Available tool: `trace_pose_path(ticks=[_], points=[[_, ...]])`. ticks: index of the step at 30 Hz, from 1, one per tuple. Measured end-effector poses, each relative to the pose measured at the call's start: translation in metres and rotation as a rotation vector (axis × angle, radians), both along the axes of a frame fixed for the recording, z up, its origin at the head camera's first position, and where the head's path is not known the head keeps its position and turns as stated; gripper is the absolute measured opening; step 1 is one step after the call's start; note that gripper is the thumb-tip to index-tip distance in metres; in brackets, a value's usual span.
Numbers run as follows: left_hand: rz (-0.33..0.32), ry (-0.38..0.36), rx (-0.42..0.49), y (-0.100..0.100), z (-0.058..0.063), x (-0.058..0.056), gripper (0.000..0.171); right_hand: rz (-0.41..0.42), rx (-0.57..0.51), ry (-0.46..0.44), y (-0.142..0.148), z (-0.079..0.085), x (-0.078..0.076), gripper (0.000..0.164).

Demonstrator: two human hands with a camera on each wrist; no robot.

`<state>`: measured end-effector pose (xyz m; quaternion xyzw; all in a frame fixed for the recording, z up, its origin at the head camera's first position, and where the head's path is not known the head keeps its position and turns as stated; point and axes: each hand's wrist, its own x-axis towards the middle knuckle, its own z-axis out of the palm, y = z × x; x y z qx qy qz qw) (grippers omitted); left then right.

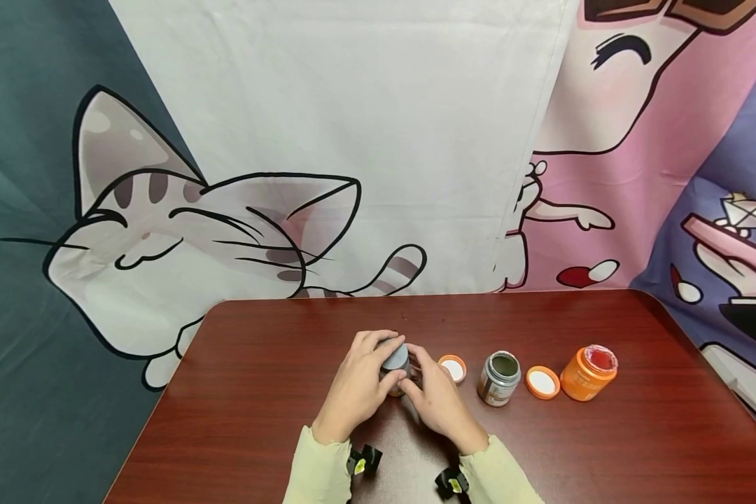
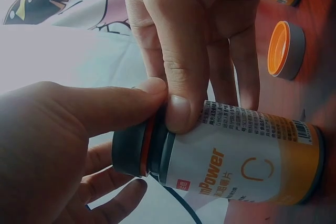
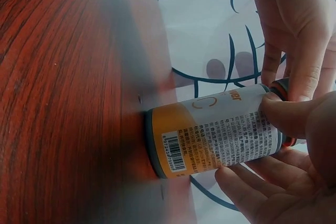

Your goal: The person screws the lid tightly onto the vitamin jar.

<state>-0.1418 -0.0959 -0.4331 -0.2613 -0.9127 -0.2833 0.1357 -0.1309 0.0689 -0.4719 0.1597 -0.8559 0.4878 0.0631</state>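
A pill bottle [image 2: 236,156] with a white and orange label stands on the table between both hands. Its dark grey cap [image 1: 395,358] sits at the bottle's mouth, an orange band showing along the lower edge in the left wrist view. My left hand [image 1: 359,383] grips this cap from the left, thumb and fingers on either side. Opposite it, my right hand [image 1: 439,397] holds the bottle just under the cap, its thumb pressed on the label near the neck. The fingers hide part of the bottle in the head view.
Right of the hands lies a loose cap [image 1: 453,369], inner side up. Beyond it stand an uncapped grey jar [image 1: 500,378], another upturned orange cap [image 1: 542,383] and an uncapped orange jar [image 1: 589,374]. A printed cloth [image 1: 353,126] hangs behind the brown table [image 1: 264,406].
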Motion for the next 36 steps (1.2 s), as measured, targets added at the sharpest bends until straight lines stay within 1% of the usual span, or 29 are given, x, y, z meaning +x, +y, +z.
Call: trace_pose_path(ticks=[4,10,14,17,23,29,32,36], points=[[0.002,-0.008,0.009,0.0007,-0.0002,0.0002,0.051,-0.003,0.001,-0.004,0.0000,-0.0004,-0.0007,0.048],[0.013,-0.034,0.000,0.0014,-0.0005,0.0007,0.050,-0.008,-0.001,-0.018,-0.0001,0.0000,-0.0011,0.049],[0.012,-0.048,0.007,0.0011,-0.0002,0.0007,0.050,-0.022,0.032,-0.003,-0.0003,0.0001,-0.0016,0.055],[0.011,-0.045,0.009,0.0006,0.0001,0.0004,0.050,-0.039,0.056,0.013,-0.0009,-0.0002,-0.0020,0.058],[0.001,-0.031,0.005,-0.0007,-0.0003,-0.0005,0.051,-0.049,0.031,0.018,-0.0026,-0.0025,-0.0018,0.050],[-0.014,-0.034,-0.005,-0.0015,0.0010,-0.0003,0.051,-0.064,0.037,0.027,-0.0027,-0.0038,-0.0016,0.050],[-0.019,-0.041,0.009,-0.0016,0.0009,-0.0004,0.050,-0.066,0.036,0.029,-0.0030,-0.0039,-0.0018,0.050],[-0.014,-0.054,0.059,-0.0018,0.0000,-0.0008,0.047,-0.052,0.014,0.026,-0.0035,-0.0036,-0.0018,0.050]])
